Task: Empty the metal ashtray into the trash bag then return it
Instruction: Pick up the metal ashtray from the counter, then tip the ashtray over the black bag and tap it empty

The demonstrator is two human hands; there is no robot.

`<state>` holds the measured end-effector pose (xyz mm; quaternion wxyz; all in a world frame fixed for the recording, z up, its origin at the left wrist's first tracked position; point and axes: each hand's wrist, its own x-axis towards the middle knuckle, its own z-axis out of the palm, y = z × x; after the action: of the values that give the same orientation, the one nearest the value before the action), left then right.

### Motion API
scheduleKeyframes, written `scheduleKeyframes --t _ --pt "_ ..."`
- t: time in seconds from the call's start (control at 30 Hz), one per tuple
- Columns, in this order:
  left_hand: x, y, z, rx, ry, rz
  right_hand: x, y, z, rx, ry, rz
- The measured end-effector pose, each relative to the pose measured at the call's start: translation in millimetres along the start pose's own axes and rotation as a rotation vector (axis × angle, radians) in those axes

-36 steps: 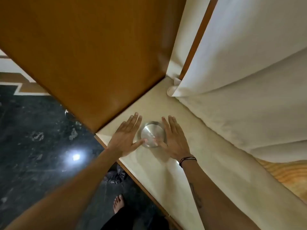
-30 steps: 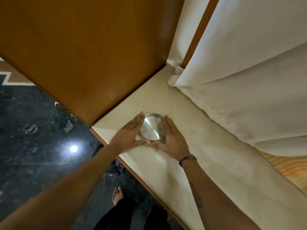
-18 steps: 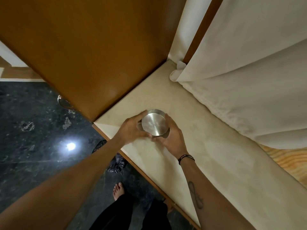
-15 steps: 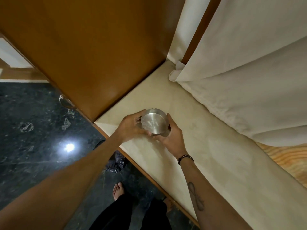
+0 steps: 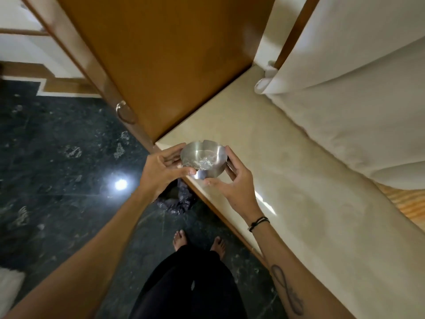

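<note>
Metal ashtray (image 5: 203,158): lifted clear of worktop (image 5: 287,180), held over its front edge. Left hand (image 5: 161,169) and right hand (image 5: 234,183) both grasp it, fingers (image 5: 231,155) curled round rim and wall. Mouth up, tilted toward camera.
Progress: pickup done; emptying and return outstanding.
Trash bag (image 5: 177,199): black, on floor directly below hands.
Condition: round, brushed steel, notched rim; pale ash residue inside.

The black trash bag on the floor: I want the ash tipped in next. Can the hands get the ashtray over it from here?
Probably yes. The crumpled black trash bag lies just below the round metal ashtray held between left hand and right hand, nothing between.
</note>
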<state>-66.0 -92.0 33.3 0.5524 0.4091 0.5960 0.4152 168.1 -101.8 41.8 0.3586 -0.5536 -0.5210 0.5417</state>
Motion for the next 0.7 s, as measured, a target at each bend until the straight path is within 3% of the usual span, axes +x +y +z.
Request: scheduleKeyframes --t 0.17,0.43,0.6,0.7 --pt "-44.7 -48.0 -59.4 -0.044 0.120 -0.100 -19.3 18.0 56.9 -0.054 -0.136 0.027" --pt "-69.3 -151.7 -134.1 -0.208 0.198 -0.301 -31.9 90.7 166.5 -0.227 -0.126 -0.058" --pt "-19.8 -268.8 -153.5 -0.258 0.195 -0.426 -5.2 193.9 224.2 -0.311 -0.052 -0.012" --pt "22.9 -332.4 -154.9 -0.148 0.150 -0.424 33.7 264.1 242.2 -0.364 -0.058 0.049"
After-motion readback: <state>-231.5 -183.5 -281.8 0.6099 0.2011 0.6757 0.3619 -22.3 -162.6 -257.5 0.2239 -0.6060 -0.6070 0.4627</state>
